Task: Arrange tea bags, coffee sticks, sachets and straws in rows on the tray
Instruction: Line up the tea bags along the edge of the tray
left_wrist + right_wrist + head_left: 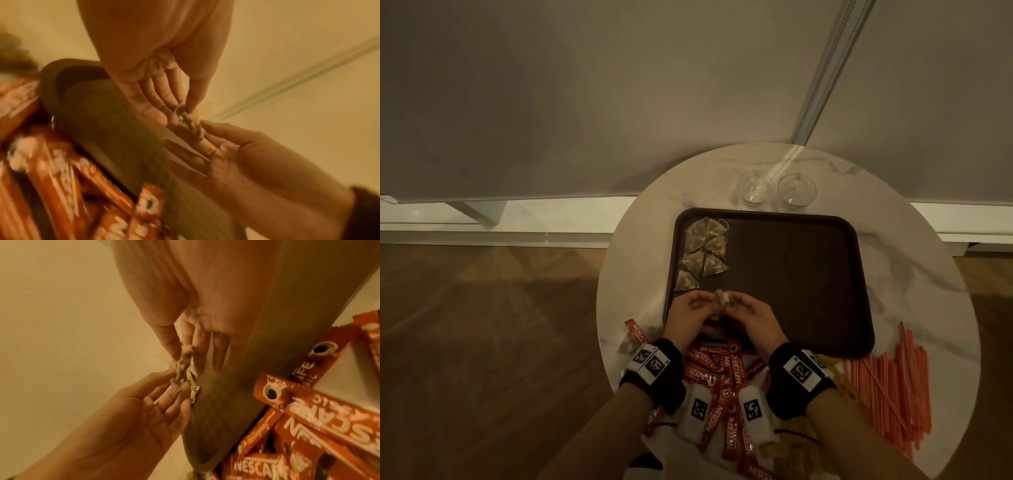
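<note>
Both hands hold one small pyramid tea bag (722, 298) above the near left part of the dark brown tray (791, 274). My left hand (704, 305) pinches its left end between thumb and fingers. My right hand (737, 305) pinches the other end. In the left wrist view the tea bag (190, 123) hangs between the left hand (182, 114) and the right hand (207, 129). The right wrist view shows the same tea bag (183, 366). Several tea bags (702, 255) lie in a column along the tray's left side.
A heap of red coffee sticks (717, 373) lies on the round marble table (914, 260) under my wrists. Orange straws (893, 387) are piled at the right, with yellow sachets (837, 380) beside them. Two glasses (755, 188) stand behind the tray. A wall lies beyond.
</note>
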Available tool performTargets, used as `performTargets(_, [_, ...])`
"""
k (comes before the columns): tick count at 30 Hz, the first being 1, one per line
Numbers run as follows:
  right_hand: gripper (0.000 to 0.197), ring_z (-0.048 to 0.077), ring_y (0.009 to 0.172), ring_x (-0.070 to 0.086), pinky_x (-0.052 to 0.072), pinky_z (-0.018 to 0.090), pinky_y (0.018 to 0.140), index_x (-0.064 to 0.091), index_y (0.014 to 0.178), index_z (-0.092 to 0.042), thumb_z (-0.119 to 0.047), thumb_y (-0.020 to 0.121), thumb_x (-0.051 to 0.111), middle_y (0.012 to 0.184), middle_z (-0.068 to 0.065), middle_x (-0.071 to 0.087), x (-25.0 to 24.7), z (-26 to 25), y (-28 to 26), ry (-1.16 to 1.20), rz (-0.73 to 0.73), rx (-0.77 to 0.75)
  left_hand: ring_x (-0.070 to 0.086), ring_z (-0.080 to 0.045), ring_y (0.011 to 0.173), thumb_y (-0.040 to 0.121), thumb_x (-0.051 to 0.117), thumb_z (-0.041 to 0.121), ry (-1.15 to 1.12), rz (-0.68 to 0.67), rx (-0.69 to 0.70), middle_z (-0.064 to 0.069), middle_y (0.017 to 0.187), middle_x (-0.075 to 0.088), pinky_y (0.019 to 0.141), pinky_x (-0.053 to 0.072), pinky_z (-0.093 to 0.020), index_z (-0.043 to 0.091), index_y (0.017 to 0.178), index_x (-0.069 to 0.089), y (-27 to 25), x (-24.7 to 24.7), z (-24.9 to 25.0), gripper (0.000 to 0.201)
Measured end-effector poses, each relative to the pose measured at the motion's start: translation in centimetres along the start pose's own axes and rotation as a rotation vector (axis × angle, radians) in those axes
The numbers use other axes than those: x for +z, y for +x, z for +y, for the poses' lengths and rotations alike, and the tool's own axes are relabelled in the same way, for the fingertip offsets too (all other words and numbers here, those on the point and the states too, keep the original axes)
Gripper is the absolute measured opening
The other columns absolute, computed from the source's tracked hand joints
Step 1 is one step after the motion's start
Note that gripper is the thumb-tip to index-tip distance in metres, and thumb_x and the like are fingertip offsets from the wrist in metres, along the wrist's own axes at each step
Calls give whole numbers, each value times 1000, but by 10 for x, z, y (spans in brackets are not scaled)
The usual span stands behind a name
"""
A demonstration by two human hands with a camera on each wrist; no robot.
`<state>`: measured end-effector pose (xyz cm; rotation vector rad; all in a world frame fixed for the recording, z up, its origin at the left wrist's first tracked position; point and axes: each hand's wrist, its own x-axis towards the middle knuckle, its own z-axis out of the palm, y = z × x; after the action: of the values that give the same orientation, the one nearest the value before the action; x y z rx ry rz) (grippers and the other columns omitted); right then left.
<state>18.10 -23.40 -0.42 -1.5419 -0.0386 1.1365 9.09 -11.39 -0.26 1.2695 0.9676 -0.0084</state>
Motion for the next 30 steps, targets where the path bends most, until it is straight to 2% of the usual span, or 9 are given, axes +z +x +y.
performTargets(2, [27, 11, 95, 68, 53, 22, 81, 63, 118, -14, -6, 92, 61, 102, 2, 72, -3, -4, 7, -34, 37, 21, 67, -13, 83, 86, 69, 13, 256, 24, 122, -4, 93, 70, 68, 56, -26, 20, 94, 66, 14, -5, 4, 11])
performTargets(4, [26, 9, 92, 65, 50, 20, 74, 64, 116, -14, -8, 91, 63, 99, -1, 71, -6, -6, 18, -94, 74, 53, 66, -11, 84, 84, 71, 16, 492, 27, 228, 0, 90, 70, 76, 55, -27, 21, 93, 68, 28, -8, 10, 11])
performTargets(10, [26, 14, 87, 64, 49, 22, 68, 65, 117, -13, -9, 92, 61, 104, 6, 71, -15, -6, 44, -292, 72, 107, 62, -13, 90, 91, 59, 26, 1021, -68, 375, 5, 98, 67, 83, 54, -34, 23, 106, 66, 60, -5, 26, 17])
performTargets(13, [27, 15, 88, 66, 50, 23, 69, 65, 118, -13, -12, 91, 62, 102, 4, 71, -17, -4, 52, -419, 81, 104, 62, -14, 99, 94, 56, 32, 1218, -37, 512, 5, 108, 65, 87, 52, -33, 25, 111, 65, 67, -3, 29, 21])
performTargets(15, [27, 13, 88, 66, 49, 19, 70, 65, 117, -14, -12, 91, 61, 99, 2, 70, -21, -4, 55, -564, 93, 80, 60, -11, 100, 94, 56, 34, 1246, 27, 616, 7, 111, 62, 85, 51, -28, 26, 112, 64, 69, -6, 31, 22])
performTargets(18, [30, 10, 87, 63, 44, 12, 68, 61, 120, -15, -10, 91, 62, 95, 0, 68, -26, -8, 55, -702, 80, 50, 59, -8, 97, 94, 53, 35, 1259, 81, 626, 10, 109, 62, 79, 48, -23, 28, 112, 65, 70, -17, 32, 22])
performTargets(22, [38, 14, 87, 65, 52, 24, 77, 58, 119, -17, -15, 84, 73, 94, 2, 68, -21, -13, 61, -757, 73, 19, 61, -11, 98, 94, 53, 33, 1277, -4, 559, 7, 106, 66, 81, 49, -26, 28, 112, 65, 70, -23, 30, 22])
performTargets(26, [29, 16, 85, 64, 56, 36, 82, 60, 110, -20, -21, 84, 73, 90, 0, 66, -10, -15, 69, -820, 115, -32, 59, -12, 102, 95, 49, 32, 1344, -7, 588, 6, 108, 65, 83, 50, -27, 27, 111, 66, 73, -18, 32, 23])
performTargets(30, [16, 13, 81, 62, 53, 30, 73, 58, 102, -23, -23, 89, 66, 87, -6, 63, -2, -18, 70, -915, 139, -149, 53, -14, 110, 96, 49, 31, 1494, -74, 583, 4, 113, 62, 94, 42, -32, 24, 109, 68, 77, -13, 35, 24])
